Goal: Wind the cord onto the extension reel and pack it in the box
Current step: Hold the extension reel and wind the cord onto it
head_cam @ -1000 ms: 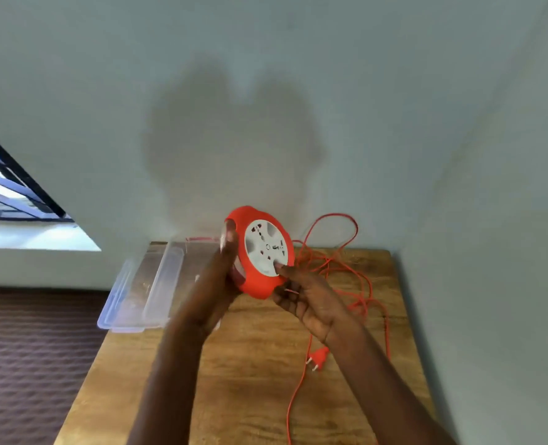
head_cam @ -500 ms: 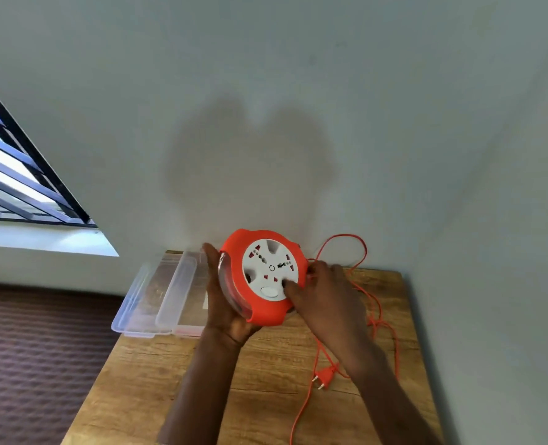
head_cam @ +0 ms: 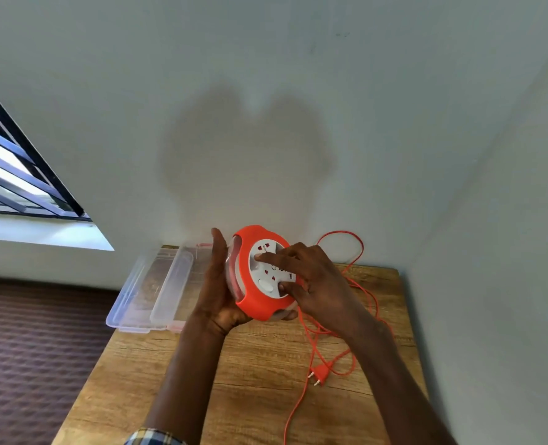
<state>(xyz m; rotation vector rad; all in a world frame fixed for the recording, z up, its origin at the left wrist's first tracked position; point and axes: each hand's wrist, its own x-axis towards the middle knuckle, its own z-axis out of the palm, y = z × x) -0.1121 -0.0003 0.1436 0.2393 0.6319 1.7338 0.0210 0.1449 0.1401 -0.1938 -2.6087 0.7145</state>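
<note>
One view, head camera: everything below is taken from it.
Reel position: the extension reel (head_cam: 259,274) is held above the table (head_cam: 240,377), at the table's 12 o'clock end near the wall.
Left hand (head_cam: 219,290): cupped behind and under the reel at its 9 o'clock side, fingers extended upward, thumb hooked beneath.
Right hand (head_cam: 311,284): laid on the white socket face from 3 o'clock, fingertips (head_cam: 259,257) pressed on it, nothing clamped.
Reel look: orange lobed rim, white centre with red-shuttered sockets, clear back flange.
Cord (head_cam: 356,252): orange, loosely tangled at the reel's 3 to 5 o'clock, plug (head_cam: 320,374) lying on the table.
Box (head_cam: 150,284): clear plastic, at the reel's 9 o'clock, partly overhanging the table edge.
Hidden: the reel's right edge and the cord's exit are covered by the right hand.
</note>
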